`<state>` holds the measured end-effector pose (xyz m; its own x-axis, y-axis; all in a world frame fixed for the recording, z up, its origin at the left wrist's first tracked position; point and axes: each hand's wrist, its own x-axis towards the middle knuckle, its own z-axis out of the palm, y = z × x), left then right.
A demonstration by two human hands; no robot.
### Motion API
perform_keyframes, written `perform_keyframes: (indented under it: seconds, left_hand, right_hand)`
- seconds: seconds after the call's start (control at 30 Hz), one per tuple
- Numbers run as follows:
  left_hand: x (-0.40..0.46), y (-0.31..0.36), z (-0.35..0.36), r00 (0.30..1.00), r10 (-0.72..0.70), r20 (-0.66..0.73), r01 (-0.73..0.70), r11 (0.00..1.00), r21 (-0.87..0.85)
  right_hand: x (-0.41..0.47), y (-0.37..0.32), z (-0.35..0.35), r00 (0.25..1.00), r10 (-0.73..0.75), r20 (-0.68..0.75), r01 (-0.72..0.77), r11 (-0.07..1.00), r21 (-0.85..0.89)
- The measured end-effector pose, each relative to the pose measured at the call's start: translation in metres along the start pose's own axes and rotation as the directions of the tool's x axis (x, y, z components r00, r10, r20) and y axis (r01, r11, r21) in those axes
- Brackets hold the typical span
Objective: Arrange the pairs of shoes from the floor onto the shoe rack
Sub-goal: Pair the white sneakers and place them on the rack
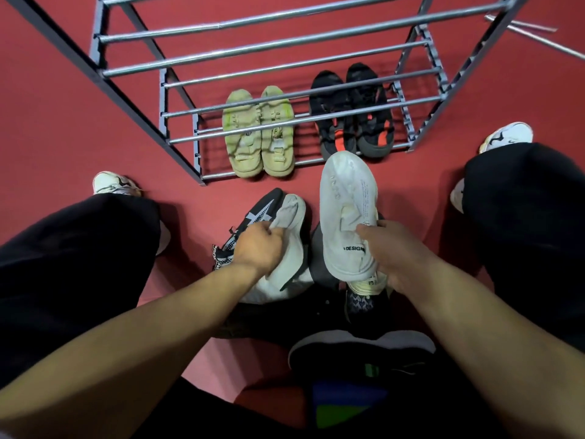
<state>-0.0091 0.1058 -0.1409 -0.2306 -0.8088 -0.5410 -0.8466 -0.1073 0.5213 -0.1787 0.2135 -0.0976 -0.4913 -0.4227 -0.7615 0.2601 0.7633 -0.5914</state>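
A metal shoe rack (177,114) stands ahead on the red floor. On its bottom tier sit a pale green pair (258,134) and, to the right, a black and orange pair (353,112). My right hand (399,248) grips a white shoe (346,213), lifted with its toe pointing at the rack. My left hand (259,245) is closed on the second white shoe (289,245), which lies low on a pile. Under it is a black sneaker with a white star pattern (253,213).
More dark shoes (364,343) lie on the floor close to me, between my arms. My knees in black trousers flank the pile, with my own white sneakers (506,136) at the sides. Loose metal rods (535,36) lie at the top right.
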Motion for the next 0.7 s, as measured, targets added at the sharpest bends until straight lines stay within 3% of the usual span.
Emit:
perform_keyframes:
  seconds: [0.1, 0.2, 0.27, 0.33, 0.4, 0.43, 0.47, 0.53, 0.6, 0.7]
  left_hand:
    - [-0.013, 0.006, 0.001, 0.972, 0.236, -0.025, -0.226, 0.952, 0.207]
    - [-0.019, -0.002, 0.018, 0.907, 0.349, 0.233, -0.417, 0.813, 0.407]
    - [-0.021, -0.017, 0.029, 0.873, 0.322, 0.367, -0.45, 0.822, 0.349]
    - [-0.019, -0.03, 0.037, 0.915, 0.254, 0.313, -0.313, 0.937, 0.155]
    - [-0.01, -0.037, 0.039, 0.993, 0.013, 0.115, 0.0, 0.994, -0.112]
    - [-0.004, -0.04, 0.038, 0.988, -0.138, 0.07, 0.15, 0.962, -0.227]
    - [0.0, -0.044, 0.033, 0.956, -0.276, 0.103, 0.294, 0.91, -0.293]
    - [0.002, -0.053, 0.027, 0.873, -0.394, 0.287, 0.471, 0.833, -0.29]
    - [-0.004, -0.054, 0.028, 0.814, -0.402, 0.419, 0.535, 0.799, -0.274]
    - [-0.011, -0.045, 0.031, 0.787, -0.361, 0.501, 0.554, 0.771, -0.315]
  right_hand:
    - [0.003, 0.0, 0.001, 0.999, -0.005, -0.039, 0.006, 1.0, 0.012]
    - [0.004, 0.0, -0.001, 0.995, -0.022, -0.098, 0.017, 0.999, -0.051]
    - [0.004, 0.003, -0.005, 0.992, -0.011, -0.122, 0.002, 0.997, -0.08]
    - [0.003, 0.006, -0.007, 0.992, 0.025, -0.123, -0.034, 0.997, -0.07]
    - [0.005, 0.01, -0.005, 0.991, 0.058, -0.121, -0.065, 0.997, -0.052]
    - [0.004, 0.01, -0.004, 0.991, 0.066, -0.117, -0.072, 0.996, -0.048]
    - [0.005, 0.009, -0.002, 0.991, 0.067, -0.114, -0.072, 0.996, -0.045]
    - [0.007, 0.007, 0.001, 0.993, 0.054, -0.11, -0.059, 0.997, -0.05]
    - [0.01, 0.004, 0.003, 0.994, 0.036, -0.101, -0.044, 0.996, -0.079]
    - [0.012, 0.003, 0.003, 0.996, 0.017, -0.092, -0.029, 0.991, -0.133]
